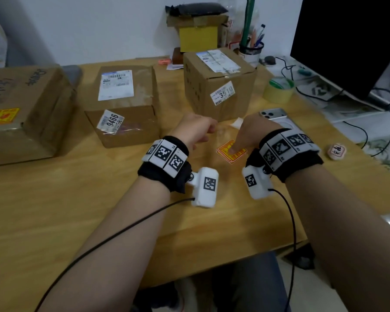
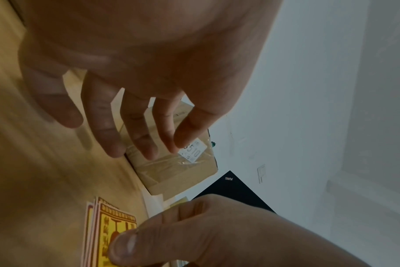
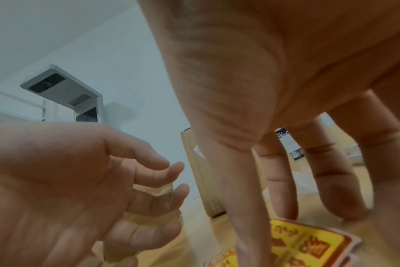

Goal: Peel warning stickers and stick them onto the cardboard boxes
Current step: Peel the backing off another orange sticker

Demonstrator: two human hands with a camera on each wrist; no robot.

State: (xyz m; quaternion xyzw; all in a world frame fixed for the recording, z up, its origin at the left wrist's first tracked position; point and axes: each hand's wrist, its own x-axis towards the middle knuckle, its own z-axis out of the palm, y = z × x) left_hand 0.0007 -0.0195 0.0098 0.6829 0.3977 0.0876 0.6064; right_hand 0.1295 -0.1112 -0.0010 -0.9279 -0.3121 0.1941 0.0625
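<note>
A small stack of yellow-and-orange warning stickers (image 1: 231, 152) (image 2: 107, 227) (image 3: 308, 243) lies on the wooden table (image 1: 77, 210). My right hand (image 1: 234, 146) is over it, thumb (image 3: 244, 225) pressing down on the top sticker while the other fingers reach the table beyond. My left hand (image 1: 206, 134) (image 2: 137, 137) hovers just to the left, fingers relaxed and holding nothing. Three cardboard boxes stand behind: a large one (image 1: 32, 104) at the left bearing a yellow sticker (image 1: 2, 115), a middle one (image 1: 126, 109) labelled 9466, and a right one (image 1: 218, 86) (image 2: 178, 173) labelled 3510.
A phone (image 1: 275, 115) lies face down just behind my right hand, with a tape roll (image 1: 278, 91) farther back. A monitor (image 1: 347, 41), cables and a pen cup (image 1: 250, 50) fill the right rear. A small round token (image 1: 336, 152) sits at the right.
</note>
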